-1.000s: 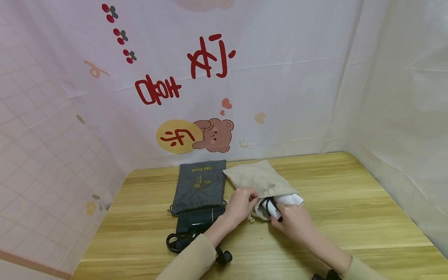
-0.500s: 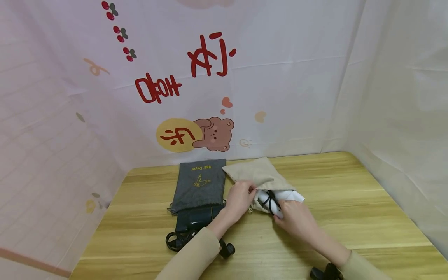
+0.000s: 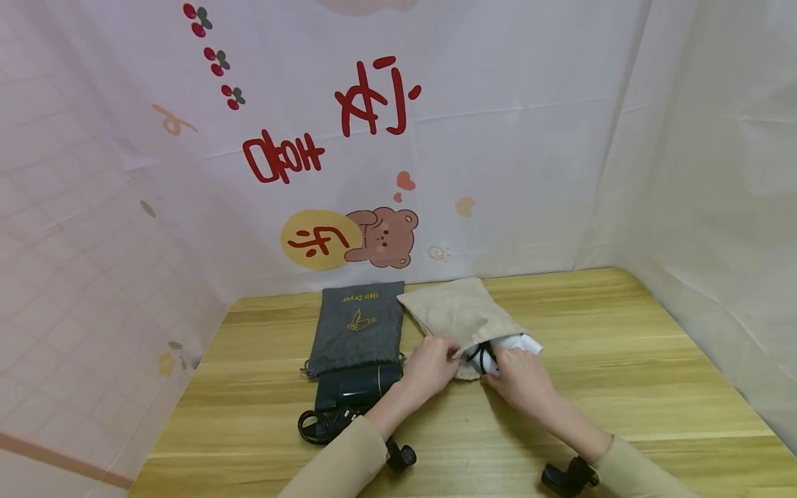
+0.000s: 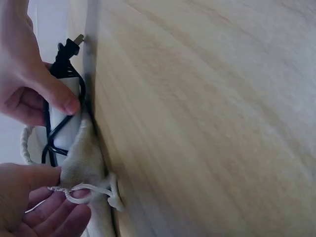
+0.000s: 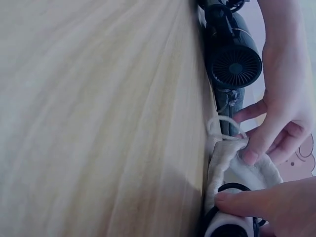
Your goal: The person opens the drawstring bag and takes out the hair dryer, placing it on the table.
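Note:
A beige drawstring bag lies on the table, its mouth toward me. Part of a white hair dryer shows in the opening; the rest is inside the cloth. Its black cord is wound round the white handle, with the plug sticking out at the end. My left hand pinches the bag's rim near the drawstring. With thumb and fingers, my right hand grips the handle at the mouth, the thumb over the cord.
Left of the bag lies a grey "Hair Dryer" pouch. A dark hair dryer with a coiled cord lies in front of it, partly behind my left forearm. Fabric backdrop hangs behind the wooden table.
The handle shows less and the bag's mouth covers more of it. The bag's rim lifted, then dropped back over the cord. Both hands stay at the mouth.

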Demonstrator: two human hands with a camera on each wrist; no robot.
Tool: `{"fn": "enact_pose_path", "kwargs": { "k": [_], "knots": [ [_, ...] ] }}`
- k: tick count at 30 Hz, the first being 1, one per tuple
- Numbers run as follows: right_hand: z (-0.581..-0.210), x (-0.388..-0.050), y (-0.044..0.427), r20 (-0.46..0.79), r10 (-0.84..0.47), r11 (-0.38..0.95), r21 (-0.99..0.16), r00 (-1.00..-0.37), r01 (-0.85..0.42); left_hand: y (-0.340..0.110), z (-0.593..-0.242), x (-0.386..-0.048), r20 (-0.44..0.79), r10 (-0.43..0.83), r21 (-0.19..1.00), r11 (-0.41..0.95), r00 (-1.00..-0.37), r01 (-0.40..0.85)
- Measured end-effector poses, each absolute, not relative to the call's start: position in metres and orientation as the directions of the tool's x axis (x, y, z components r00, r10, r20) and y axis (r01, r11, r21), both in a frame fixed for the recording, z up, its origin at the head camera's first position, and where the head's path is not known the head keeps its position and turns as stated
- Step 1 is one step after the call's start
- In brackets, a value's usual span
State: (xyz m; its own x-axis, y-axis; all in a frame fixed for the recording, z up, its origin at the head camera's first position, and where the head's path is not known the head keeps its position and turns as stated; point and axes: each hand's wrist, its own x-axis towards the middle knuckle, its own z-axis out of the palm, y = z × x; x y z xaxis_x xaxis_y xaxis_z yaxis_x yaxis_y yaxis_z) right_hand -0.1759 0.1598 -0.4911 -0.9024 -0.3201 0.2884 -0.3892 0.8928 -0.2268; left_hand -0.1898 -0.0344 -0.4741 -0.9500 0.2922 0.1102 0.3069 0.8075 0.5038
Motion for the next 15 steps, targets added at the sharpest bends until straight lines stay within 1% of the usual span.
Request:
{"fn": "enact_pose_path", "kwargs": {
  "k": [3,7,15],
  "knots": [
    [-0.493,-0.177,0.164,0.286,-0.319,0.878,-0.269,-0.904,-0.395,-0.035,-0.477,-0.192,0.134,0.269,0.524,0.798,-0.954,0.298],
    [-0.493,-0.175,0.173,0.315,-0.328,0.851,-0.311,-0.891,-0.423,-0.037,-0.478,-0.196,0.150,0.225,0.540,0.797,-0.963,0.271],
    [-0.488,-0.165,0.183,0.358,-0.351,0.840,-0.287,-0.865,-0.460,-0.038,-0.479,-0.207,0.176,0.178,0.533,0.810,-0.968,0.246]
  ]
}}
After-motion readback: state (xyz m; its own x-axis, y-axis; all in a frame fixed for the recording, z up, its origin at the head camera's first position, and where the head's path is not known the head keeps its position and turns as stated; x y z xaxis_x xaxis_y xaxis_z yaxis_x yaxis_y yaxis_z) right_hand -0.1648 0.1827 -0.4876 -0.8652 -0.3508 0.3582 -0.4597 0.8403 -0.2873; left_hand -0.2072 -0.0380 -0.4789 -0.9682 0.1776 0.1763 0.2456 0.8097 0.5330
